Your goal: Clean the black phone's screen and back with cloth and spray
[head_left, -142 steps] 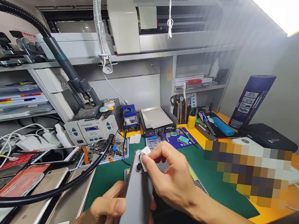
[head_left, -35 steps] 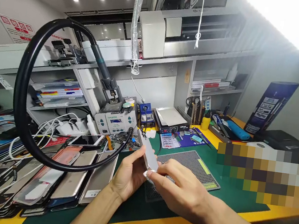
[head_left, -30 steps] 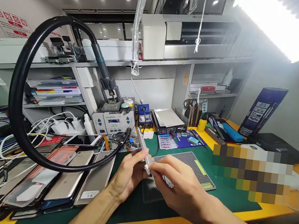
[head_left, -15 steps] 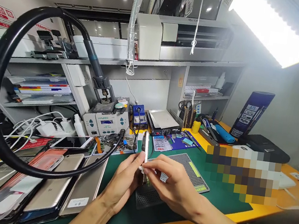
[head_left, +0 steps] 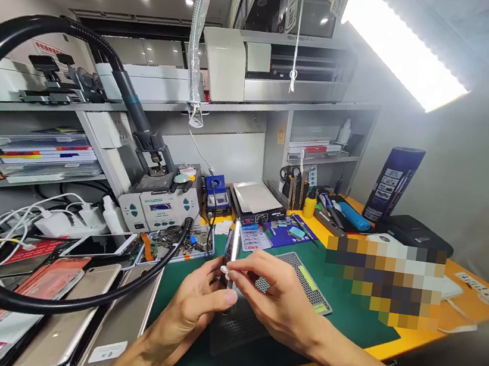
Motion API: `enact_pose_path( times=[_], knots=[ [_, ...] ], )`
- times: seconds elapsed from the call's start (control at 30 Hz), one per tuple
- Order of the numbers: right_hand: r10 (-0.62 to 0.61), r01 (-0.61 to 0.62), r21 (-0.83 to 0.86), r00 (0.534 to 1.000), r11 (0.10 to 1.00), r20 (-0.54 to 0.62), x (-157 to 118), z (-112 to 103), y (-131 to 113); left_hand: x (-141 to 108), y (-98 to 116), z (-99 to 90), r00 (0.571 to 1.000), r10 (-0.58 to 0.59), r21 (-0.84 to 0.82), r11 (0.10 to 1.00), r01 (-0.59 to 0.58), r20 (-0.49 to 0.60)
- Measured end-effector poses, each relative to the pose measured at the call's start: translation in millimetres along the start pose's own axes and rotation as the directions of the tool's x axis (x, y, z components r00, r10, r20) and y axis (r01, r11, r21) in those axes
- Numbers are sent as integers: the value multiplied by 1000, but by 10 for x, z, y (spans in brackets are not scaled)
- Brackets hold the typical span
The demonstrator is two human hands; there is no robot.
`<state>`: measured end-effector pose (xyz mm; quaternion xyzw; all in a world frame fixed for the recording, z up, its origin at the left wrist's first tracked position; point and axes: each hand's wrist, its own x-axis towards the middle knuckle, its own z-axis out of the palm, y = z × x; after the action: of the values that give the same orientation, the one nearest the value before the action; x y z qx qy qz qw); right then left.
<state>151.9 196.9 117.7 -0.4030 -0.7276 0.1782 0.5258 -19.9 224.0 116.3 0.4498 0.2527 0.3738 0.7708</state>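
Observation:
My left hand [head_left: 187, 307] is wrapped round a phone [head_left: 235, 242], which stands upright and almost edge-on to me, its bright white edge showing. With thumb and fingertips pressed together, my right hand [head_left: 281, 299] pinches a small white wad [head_left: 224, 270] against the phone's side; its material is too small to make out. Both hands are over a dark perforated pad [head_left: 290, 267] on the green work mat [head_left: 352, 323]. The phone's broad faces are mostly hidden by the viewing angle and my fingers.
Several phones [head_left: 74, 311] lie at the left under a looping black hose [head_left: 120, 305]. A grey rework station [head_left: 162, 208], a parts tray [head_left: 177, 246] and a flat heating plate [head_left: 258, 200] stand behind. A yellow bottle [head_left: 309, 205] and a blue tool [head_left: 352, 216] are at right.
The view has swung to the right. My left thumb has moved down off the phone's edge, and the white wad is now more exposed. My right hand keeps its pinch.

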Motion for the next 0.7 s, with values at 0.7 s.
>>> enact_pose_path(
  times=[0.7],
  knots=[
    [480, -361, 537, 872, 762, -95, 466, -332, 154, -30, 98, -228, 955, -9, -368, 922, 123, 297]
  ],
)
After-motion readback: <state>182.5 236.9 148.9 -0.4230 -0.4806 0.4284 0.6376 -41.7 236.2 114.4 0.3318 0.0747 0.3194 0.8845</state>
